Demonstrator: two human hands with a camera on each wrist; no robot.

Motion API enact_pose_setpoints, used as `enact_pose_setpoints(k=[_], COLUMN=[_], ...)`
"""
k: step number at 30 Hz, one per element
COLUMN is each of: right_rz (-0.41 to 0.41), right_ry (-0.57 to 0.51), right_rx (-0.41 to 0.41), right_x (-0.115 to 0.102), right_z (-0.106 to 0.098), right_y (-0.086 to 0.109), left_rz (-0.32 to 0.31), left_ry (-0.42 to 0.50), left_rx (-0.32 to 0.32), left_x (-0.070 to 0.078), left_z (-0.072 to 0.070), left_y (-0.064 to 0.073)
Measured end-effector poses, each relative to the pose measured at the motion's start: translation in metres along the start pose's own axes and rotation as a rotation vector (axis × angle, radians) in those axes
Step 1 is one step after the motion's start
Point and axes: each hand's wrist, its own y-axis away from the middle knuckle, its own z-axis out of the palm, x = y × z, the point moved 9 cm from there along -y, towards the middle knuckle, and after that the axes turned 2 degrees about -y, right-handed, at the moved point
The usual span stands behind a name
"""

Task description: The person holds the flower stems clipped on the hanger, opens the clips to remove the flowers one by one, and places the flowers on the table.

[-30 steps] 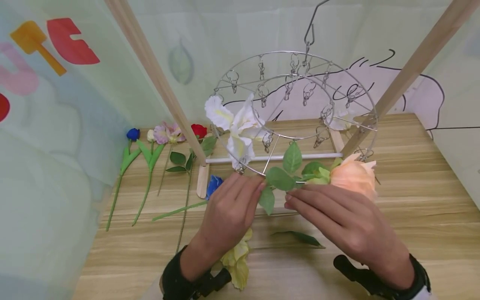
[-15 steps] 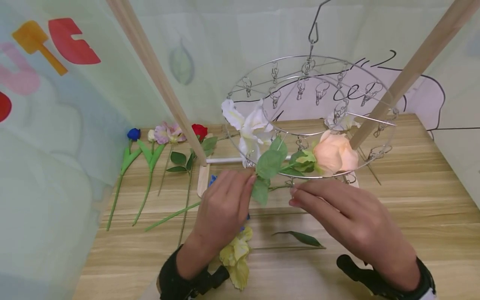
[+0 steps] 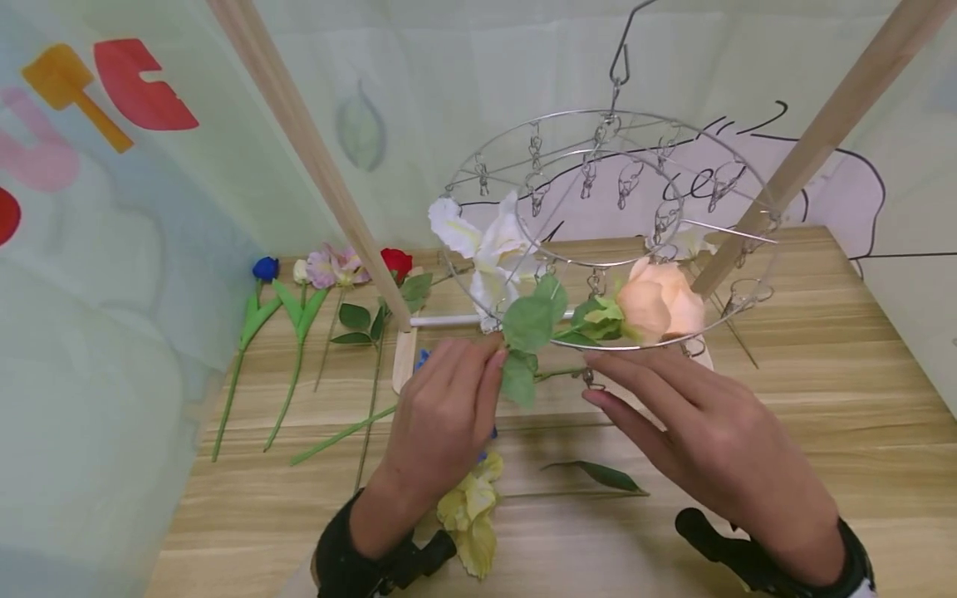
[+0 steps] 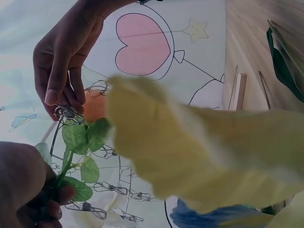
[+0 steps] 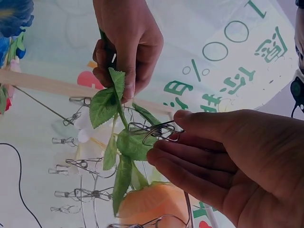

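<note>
My left hand (image 3: 441,415) pinches the leafy green stem of a peach rose (image 3: 661,303), which lies sideways by the front of a round wire hanger (image 3: 718,336). In the left wrist view its fingers curl round the stem (image 4: 60,180) below the leaves. My right hand (image 3: 706,428) has thumb and fingers spread around a small wire clip (image 5: 156,133), the thumb tip right at the clip's end. That clip overlaps the rose stem. A white flower (image 3: 493,257) hangs from the hanger's left side.
Wooden posts (image 3: 299,141) flank the hanger, joined by a white bar (image 3: 449,321). Flowers lie on the table: a blue tulip (image 3: 265,268), a red rose (image 3: 396,262), a yellow flower (image 3: 471,515). A loose leafy stem (image 3: 606,475) lies in front.
The rose and hanger front shifted: the bloom moved up and left from beside my right hand. My right thumb and fingers, pinched together half a second ago, have parted around the clip.
</note>
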Motion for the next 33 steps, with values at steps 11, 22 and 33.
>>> enact_pose_setpoints(k=[11,22,33], right_rz=[0.031,0.033,-0.003], right_ry=[0.007,0.019,-0.019], right_rx=[-0.049,-0.053,-0.055], right_x=[0.004,0.005,0.002], right_z=[0.006,0.008,0.009], right_y=[0.005,0.005,0.006], left_rz=[-0.102,-0.143,-0.184], left_ry=[-0.04,-0.081,-0.133], left_rx=[-0.136,-0.194,-0.351], left_x=[-0.008,-0.013,-0.018], left_z=[0.01,0.01,0.014], left_y=[0.005,0.006,0.01])
